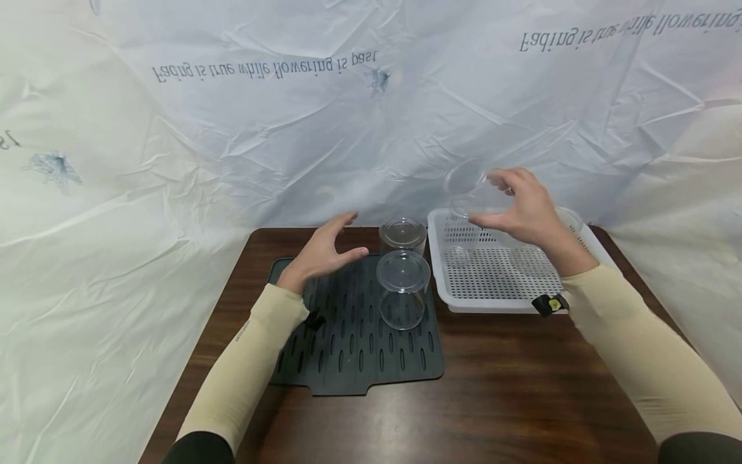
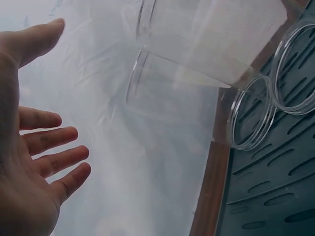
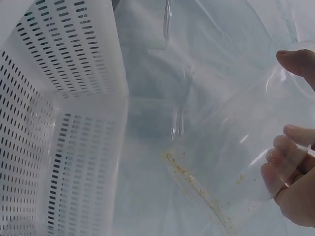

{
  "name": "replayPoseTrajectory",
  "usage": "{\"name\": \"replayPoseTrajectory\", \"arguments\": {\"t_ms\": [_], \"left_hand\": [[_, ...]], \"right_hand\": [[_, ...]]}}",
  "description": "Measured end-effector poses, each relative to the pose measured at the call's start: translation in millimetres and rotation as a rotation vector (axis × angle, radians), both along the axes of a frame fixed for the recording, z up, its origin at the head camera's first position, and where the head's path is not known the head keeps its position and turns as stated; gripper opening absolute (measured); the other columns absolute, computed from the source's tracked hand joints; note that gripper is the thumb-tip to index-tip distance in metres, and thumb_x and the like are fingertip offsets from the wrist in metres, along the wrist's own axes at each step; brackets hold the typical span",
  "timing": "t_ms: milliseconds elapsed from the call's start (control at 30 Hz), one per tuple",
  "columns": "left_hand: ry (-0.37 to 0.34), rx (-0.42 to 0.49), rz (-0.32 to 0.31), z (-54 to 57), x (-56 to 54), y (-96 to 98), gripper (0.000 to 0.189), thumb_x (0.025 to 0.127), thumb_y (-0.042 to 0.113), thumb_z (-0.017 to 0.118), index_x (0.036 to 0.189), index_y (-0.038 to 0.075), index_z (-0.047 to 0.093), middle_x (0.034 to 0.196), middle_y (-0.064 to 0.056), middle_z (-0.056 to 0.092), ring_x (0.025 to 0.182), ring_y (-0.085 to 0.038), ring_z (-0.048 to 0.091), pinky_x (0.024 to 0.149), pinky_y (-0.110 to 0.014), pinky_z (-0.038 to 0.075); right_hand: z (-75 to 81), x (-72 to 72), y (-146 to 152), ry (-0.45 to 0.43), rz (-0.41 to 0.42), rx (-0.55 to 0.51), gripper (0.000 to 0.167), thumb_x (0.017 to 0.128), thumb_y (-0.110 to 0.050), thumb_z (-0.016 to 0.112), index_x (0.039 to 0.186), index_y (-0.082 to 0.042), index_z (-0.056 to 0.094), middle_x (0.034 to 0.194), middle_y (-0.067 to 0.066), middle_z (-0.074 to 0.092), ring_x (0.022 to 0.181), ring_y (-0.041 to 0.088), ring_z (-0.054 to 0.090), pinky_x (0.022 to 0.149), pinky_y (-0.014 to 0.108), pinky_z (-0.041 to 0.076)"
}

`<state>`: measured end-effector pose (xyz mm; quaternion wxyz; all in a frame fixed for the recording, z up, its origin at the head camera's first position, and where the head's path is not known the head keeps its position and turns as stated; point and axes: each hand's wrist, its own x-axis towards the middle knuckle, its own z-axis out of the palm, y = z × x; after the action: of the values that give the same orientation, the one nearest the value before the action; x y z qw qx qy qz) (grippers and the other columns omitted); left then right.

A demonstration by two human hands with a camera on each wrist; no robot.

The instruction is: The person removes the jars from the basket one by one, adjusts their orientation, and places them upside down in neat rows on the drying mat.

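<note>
My right hand (image 1: 524, 209) grips a clear plastic jar (image 3: 236, 142) by its side, above the white basket's back left part. In the right wrist view, yellowish-brown specks cling along one end of this jar. My left hand (image 1: 321, 258) hovers over the dark drying mat (image 1: 348, 341), thumb and fingers spread, holding nothing. To its right, two clear jars stand one behind the other on the mat: a front jar (image 1: 402, 290) and a back jar (image 1: 402, 233).
A white perforated basket (image 1: 493, 307) stands right of the mat, with clear containers (image 1: 527, 259) inside, hard to make out. Under both lies a dark wooden table (image 1: 510, 386). A pale printed sheet (image 1: 324, 129) hangs behind and at the sides.
</note>
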<state>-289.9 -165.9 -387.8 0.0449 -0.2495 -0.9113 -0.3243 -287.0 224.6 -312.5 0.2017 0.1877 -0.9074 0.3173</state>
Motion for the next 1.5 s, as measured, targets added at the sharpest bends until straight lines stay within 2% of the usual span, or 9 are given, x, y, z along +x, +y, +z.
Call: {"name": "replayPoseTrajectory", "arguments": {"t_ms": [167,500,700,933,1167,1500], "left_hand": [[0.009,0.005,0.003,5.0,-1.0,4.1,0.093,0.082,0.069,0.061,0.156,0.027,0.024,0.156,-0.004,0.034,0.138,-0.029,0.041,0.109,-0.053,0.038],[0.008,0.049,-0.004,18.3,1.4,13.0,0.091,0.083,0.066,0.063,0.155,0.026,0.026,0.155,-0.004,0.035,0.136,-0.029,0.042,0.109,-0.051,0.038],[0.041,0.087,-0.025,23.6,0.5,20.6,0.089,0.083,0.062,0.065,0.154,0.022,0.029,0.153,-0.004,0.037,0.135,-0.027,0.044,0.109,-0.045,0.041],[0.067,0.126,-0.056,31.0,-0.8,31.2,0.085,0.085,0.054,0.069,0.153,0.019,0.032,0.150,-0.004,0.041,0.133,-0.023,0.046,0.109,-0.042,0.041],[0.055,0.175,-0.090,32.0,-0.7,38.1,0.084,0.085,0.049,0.071,0.152,0.017,0.033,0.148,-0.007,0.042,0.130,-0.026,0.049,0.107,-0.041,0.044],[0.044,0.207,-0.116,33.9,-0.4,50.7,0.083,0.084,0.041,0.075,0.151,0.014,0.034,0.147,-0.008,0.042,0.129,-0.022,0.050,0.105,-0.035,0.046]], "right_hand": [[1.1,-1.4,-5,0.034,0.017,0.016,0.080,0.064,-0.029,0.090,0.132,-0.003,0.056,0.119,0.021,0.054,0.107,0.040,0.053,0.088,0.052,0.044],[3.3,-3.5,-19,0.019,0.054,0.036,0.080,0.062,-0.029,0.092,0.130,-0.005,0.057,0.120,0.019,0.053,0.108,0.036,0.050,0.091,0.054,0.042],[2.6,-5.6,-29,0.054,0.083,0.079,0.078,0.059,-0.027,0.093,0.125,-0.003,0.060,0.117,0.019,0.054,0.106,0.035,0.050,0.090,0.054,0.043],[0.5,-6.6,-40,0.086,0.124,0.126,0.079,0.059,-0.027,0.093,0.126,-0.001,0.059,0.119,0.020,0.054,0.110,0.037,0.047,0.093,0.054,0.042],[-3.6,-4.4,-48,0.170,0.171,0.203,0.083,0.059,-0.029,0.092,0.126,0.003,0.057,0.117,0.024,0.053,0.112,0.042,0.047,0.095,0.055,0.042],[-5.9,-0.9,-57,0.192,0.183,0.292,0.087,0.059,-0.035,0.092,0.130,0.001,0.055,0.118,0.023,0.054,0.105,0.039,0.047,0.090,0.053,0.042]]}}
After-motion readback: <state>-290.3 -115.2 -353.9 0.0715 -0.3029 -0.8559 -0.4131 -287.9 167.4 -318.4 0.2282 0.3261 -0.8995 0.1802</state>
